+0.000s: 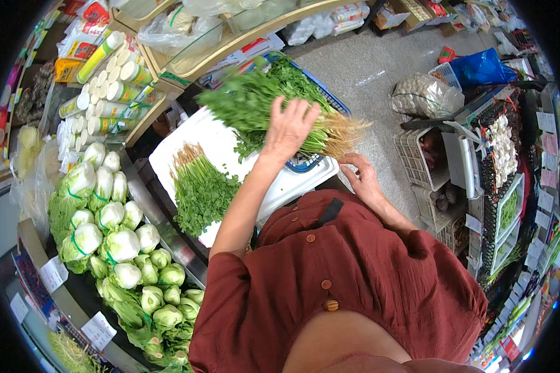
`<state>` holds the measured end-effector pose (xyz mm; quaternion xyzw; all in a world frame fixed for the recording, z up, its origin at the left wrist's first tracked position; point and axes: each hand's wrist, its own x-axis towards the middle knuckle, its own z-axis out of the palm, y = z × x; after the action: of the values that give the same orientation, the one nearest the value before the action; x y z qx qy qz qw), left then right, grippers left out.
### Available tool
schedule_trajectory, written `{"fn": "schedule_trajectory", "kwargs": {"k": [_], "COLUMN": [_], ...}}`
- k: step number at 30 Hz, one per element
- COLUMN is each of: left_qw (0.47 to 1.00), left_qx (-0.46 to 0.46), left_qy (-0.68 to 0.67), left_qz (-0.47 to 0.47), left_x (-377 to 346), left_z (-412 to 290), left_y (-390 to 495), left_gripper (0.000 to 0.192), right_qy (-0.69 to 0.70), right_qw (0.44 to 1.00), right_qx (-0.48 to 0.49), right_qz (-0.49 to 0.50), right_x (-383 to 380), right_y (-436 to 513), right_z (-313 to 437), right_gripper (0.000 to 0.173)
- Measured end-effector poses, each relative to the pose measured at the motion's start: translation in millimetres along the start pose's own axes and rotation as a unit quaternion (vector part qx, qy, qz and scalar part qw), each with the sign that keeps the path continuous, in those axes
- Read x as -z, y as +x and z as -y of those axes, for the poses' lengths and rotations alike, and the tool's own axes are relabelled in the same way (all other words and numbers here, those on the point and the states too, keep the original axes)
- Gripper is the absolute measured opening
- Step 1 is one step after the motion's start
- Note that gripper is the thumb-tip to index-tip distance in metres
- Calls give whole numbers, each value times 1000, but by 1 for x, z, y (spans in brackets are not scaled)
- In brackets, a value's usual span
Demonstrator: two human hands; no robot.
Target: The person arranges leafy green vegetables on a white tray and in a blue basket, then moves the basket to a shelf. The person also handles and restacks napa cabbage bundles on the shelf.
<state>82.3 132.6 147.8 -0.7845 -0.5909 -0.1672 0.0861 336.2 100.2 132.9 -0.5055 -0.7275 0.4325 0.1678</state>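
My left hand (289, 126) lies palm down over the stems of a leafy bunch that looks like coriander (247, 100), its fingers curled onto it. The leaves point left and are blurred by motion; the pale roots (343, 135) stick out to the right. Beneath is a blue plastic basket (329, 93) with more greens (291, 74) in it. My right hand (361, 175) is just below the root tips, fingers bent; whether it pinches any roots is unclear. On the white foam board (168, 154) a second coriander bunch (200, 191) lies with roots away from me.
Tied Chinese cabbages (116, 238) fill a dark-bottomed stand at left. Wrapped noodle-like rolls (112, 93) are stacked behind it. A wooden-edged glass case (214, 51) runs along the back. At right are a bag of garlic-like bulbs (427, 95) and plastic crates (413, 158) on the tiled floor (354, 65).
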Motion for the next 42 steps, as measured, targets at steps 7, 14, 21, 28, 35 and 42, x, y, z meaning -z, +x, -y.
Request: {"fn": "schedule_trajectory", "kwargs": {"k": [7, 14, 21, 28, 35, 42], "left_qw": [975, 977, 974, 813, 662, 662], "left_qx": [-1, -16, 87, 569, 731, 741], "left_qy": [-173, -187, -128, 56, 121, 106], "left_qz": [142, 99, -168, -107, 109, 28], "left_x": [-84, -69, -46, -36, -48, -48], "left_z": [-14, -15, 4, 109, 174, 184], "left_y": [-23, -16, -104, -278, -374, -389], "left_gripper": [82, 80, 23, 23, 39, 33], "right_qy": [17, 21, -5, -30, -71, -107], "right_qw": [996, 994, 991, 987, 987, 983], "right_qx": [-82, -110, -129, -143, -119, -115], "right_qz": [-22, 13, 46, 63, 77, 97], "right_x": [0, -3, -5, -6, -10, -16], "right_y": [-22, -17, -1, -7, -21, -29], "right_z": [-46, -52, -62, -61, -52, -51], "right_gripper": [18, 19, 19, 20, 20, 20]}}
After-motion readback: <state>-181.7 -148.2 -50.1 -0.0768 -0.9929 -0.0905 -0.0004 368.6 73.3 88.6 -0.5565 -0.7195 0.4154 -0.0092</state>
